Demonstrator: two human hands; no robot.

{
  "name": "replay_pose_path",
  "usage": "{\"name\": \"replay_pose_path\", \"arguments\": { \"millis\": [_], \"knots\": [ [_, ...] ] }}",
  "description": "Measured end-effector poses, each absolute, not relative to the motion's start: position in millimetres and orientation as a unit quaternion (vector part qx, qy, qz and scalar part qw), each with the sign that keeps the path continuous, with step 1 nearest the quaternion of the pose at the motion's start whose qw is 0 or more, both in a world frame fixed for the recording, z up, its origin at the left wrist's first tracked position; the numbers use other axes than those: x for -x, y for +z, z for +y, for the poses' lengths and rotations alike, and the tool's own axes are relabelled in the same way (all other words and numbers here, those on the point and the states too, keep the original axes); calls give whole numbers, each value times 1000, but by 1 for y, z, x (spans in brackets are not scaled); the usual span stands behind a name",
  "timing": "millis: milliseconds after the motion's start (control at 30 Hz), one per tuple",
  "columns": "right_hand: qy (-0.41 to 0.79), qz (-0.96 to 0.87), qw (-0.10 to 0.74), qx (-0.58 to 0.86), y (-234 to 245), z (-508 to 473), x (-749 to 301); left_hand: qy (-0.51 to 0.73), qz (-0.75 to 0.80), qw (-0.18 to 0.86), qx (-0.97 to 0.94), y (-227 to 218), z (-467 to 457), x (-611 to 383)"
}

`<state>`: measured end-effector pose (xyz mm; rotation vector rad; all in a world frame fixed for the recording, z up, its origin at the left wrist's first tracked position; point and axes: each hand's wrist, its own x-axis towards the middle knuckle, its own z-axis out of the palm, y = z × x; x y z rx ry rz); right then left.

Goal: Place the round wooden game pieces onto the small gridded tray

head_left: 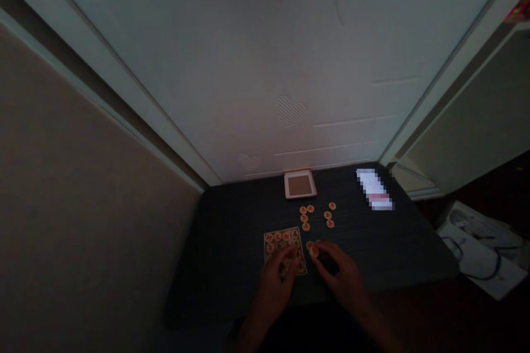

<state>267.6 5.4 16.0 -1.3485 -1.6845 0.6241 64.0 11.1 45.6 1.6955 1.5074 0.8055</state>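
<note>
A white panel (248, 55) rises behind my dark table (232, 242), whose back edge meets it. My left hand (276, 278) arches low, fingers curled, and I cannot tell whether they grip anything; my right hand (340, 271) faces it, thumb and finger seemingly pinching a round piece (313, 252) by its edge, probably so its marked face shows. Beneath my left fingers lies the square tray (303, 261), set close to me, I suppose, for easy reach, its discs packed in rows. The pink-edged box (300, 185) sits against the panel, perhaps out of my way. Smallest, the loose pieces (304, 218) lie flat in two clusters between box and right hand, likely spread for picking singly.
</note>
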Motion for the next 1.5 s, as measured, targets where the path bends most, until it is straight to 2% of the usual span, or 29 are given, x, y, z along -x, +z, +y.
{"name": "replay_pose_path", "arguments": {
  "millis": [133,267,867,1500],
  "knots": [
    [245,-697,438,512,21,4,-254,343,561,494,-570,53,10,-74],
    [230,-714,445,489,20,1,-247,369,548,544,-517,56,11,-78],
    [273,-708,438,483,28,-1,-245,393,533,563,-494,60,13,-77],
    [310,-659,458,510,37,2,-245,397,484,644,-439,60,12,-74]
  ]
}}
